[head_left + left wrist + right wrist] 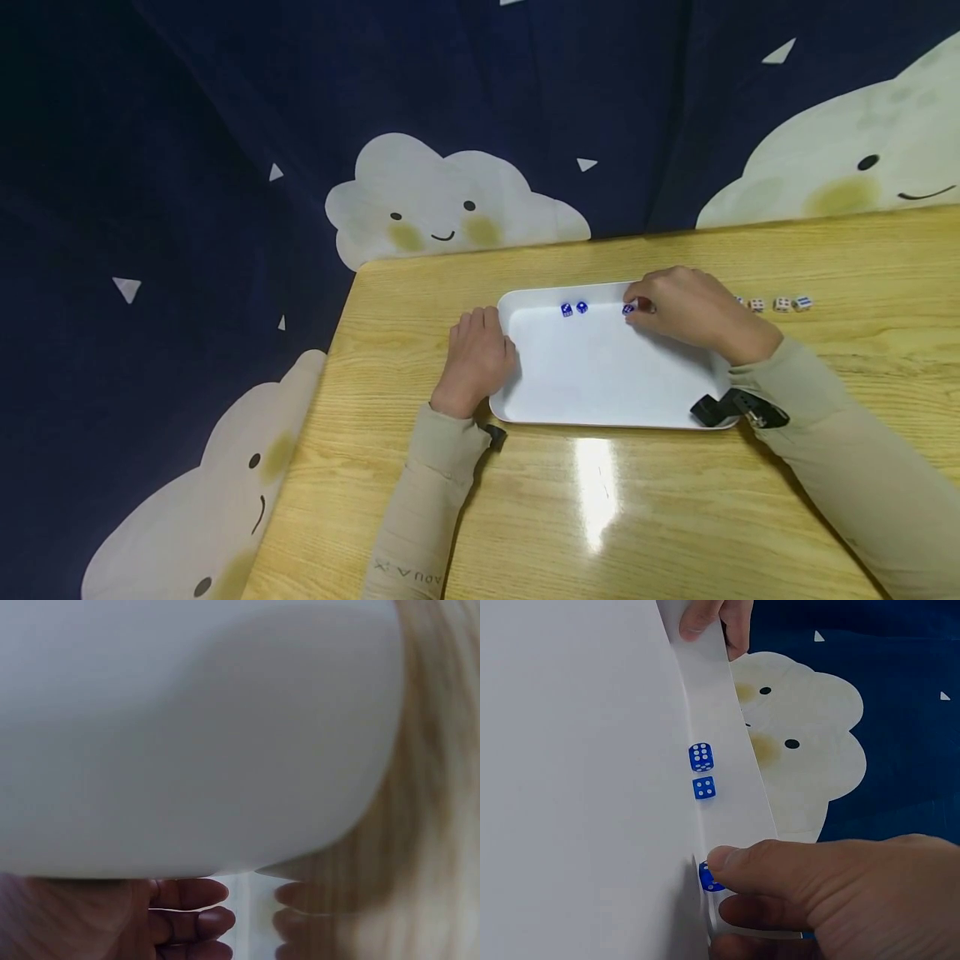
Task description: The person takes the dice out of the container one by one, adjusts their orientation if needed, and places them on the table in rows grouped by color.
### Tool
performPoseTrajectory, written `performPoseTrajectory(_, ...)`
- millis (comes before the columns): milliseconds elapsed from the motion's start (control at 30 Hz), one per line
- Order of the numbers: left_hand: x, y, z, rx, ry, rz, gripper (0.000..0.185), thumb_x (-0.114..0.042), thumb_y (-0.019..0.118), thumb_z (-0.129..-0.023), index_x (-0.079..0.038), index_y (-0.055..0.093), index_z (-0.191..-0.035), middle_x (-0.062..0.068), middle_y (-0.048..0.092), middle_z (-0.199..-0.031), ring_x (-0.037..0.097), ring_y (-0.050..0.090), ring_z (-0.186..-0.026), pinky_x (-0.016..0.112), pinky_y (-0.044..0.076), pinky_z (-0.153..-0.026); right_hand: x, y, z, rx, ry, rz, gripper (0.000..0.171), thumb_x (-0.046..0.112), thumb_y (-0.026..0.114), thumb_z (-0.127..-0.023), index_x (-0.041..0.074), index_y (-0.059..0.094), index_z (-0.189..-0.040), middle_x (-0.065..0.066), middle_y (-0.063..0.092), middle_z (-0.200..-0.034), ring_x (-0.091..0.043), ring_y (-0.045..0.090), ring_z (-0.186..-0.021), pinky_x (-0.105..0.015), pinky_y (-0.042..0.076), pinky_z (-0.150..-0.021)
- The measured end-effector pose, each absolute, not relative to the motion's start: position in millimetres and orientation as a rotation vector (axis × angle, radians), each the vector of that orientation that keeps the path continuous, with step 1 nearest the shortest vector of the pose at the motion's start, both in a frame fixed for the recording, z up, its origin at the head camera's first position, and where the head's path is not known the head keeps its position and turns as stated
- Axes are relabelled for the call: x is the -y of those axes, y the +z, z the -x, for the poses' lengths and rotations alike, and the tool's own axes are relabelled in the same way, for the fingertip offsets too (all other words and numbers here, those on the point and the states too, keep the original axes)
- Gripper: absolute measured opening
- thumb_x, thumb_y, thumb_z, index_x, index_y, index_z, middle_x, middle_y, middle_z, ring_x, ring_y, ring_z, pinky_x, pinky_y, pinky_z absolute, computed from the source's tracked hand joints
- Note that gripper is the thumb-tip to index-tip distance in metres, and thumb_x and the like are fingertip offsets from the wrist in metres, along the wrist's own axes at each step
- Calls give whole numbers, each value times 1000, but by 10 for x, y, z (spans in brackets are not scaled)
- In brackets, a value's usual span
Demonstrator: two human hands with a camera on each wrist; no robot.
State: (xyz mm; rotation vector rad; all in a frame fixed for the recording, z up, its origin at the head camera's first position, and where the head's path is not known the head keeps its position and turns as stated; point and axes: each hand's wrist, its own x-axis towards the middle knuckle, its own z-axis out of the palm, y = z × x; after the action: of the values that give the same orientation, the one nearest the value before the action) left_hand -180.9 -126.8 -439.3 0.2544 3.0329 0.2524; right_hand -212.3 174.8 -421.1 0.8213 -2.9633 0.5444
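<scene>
Blue die point(709, 877) under right hand point(832, 896) fingertips | head view: partly hidden

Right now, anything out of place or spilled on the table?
Nothing stands out. The white tray lies flat with blue dice along its far edge, the right hand pinches a third blue die, and more dice sit in a row beside the tray.

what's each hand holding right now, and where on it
The right hand pinches a blue die by its sides, inside the tray's far rim. The left hand holds nothing; it rests against the tray's left edge.
</scene>
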Motion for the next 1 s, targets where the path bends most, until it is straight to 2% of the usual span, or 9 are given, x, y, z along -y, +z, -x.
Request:
performPoseTrajectory(400,1272,-4389,1803,-3047,262,-272,32,-21,38,-102,1,50,-122,14,54,-108,31,46,-100,41,40,-91,-1750,-4218,2131,2967,550,-836,7,16,80,-86,14,78,-93,3,71,-79,-12,58,-70,-38,50,-66)
performPoseTrajectory(1000,1266,-4388,1807,-3049,254,-267,29,-20,39,-101,0,51,-119,13,54,-106,30,44,-97,40,39,-88,-1744,-4205,2136,3001,547,-844,11,17,80,-88,12,79,-97,0,73,-83,-14,58,-72,-39,50,-68)
